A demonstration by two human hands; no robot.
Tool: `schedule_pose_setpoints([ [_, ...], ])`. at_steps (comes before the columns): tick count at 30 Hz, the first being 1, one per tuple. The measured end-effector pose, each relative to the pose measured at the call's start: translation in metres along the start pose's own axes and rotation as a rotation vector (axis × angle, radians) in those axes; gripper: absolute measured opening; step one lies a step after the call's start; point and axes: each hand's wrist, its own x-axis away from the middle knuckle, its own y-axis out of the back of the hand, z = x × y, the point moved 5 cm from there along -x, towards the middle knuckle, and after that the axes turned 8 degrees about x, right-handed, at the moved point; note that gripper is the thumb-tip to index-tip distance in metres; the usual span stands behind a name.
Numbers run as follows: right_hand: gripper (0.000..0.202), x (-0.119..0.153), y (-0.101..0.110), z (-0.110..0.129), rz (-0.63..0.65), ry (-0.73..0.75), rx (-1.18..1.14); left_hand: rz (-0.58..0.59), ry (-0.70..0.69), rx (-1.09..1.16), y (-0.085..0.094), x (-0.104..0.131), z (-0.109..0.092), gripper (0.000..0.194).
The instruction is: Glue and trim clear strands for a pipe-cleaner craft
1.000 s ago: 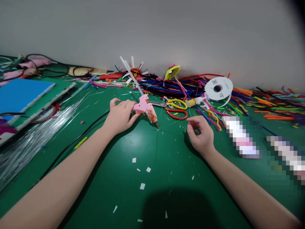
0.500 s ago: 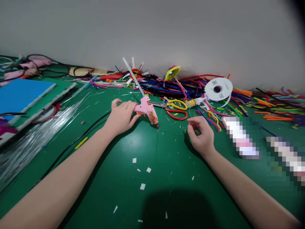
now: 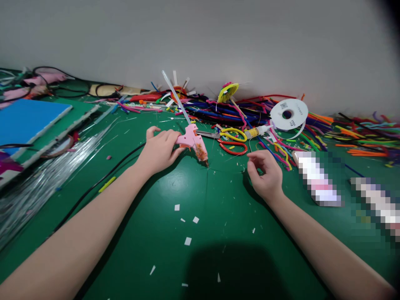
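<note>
My left hand (image 3: 161,150) is closed around the handle of a pink glue gun (image 3: 194,139). A clear glue stick (image 3: 176,96) sticks out of its rear, and its brown-stained nozzle points down at the green tabletop. To the right, my right hand (image 3: 265,173) rests with fingers curled and thumb near the fingertips; what they pinch, if anything, is too small to make out. Scissors (image 3: 233,141) with one yellow and one red handle lie just beyond the gun. Near my right fingertips is a small yellow-labelled bottle (image 3: 254,132).
A white ribbon spool (image 3: 279,116) leans on piled pipe cleaners (image 3: 250,114) along the wall. Left are a blue board (image 3: 34,125) and clear strips (image 3: 68,175). White paper scraps (image 3: 188,241) dot the table (image 3: 150,225). Two pixelated objects (image 3: 318,179) lie right.
The view has shifted very slightly. Both hands keep their places and grips, and the glue gun stays where it was.
</note>
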Motion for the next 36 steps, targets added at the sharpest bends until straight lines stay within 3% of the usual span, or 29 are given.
schedule_pose_setpoints([
  [36, 0.021, -0.0001, 0.0004, 0.0008, -0.001, 0.021, 0.011, -0.012, 0.017, 0.02, 0.0016, -0.0002, 0.0005, 0.027],
])
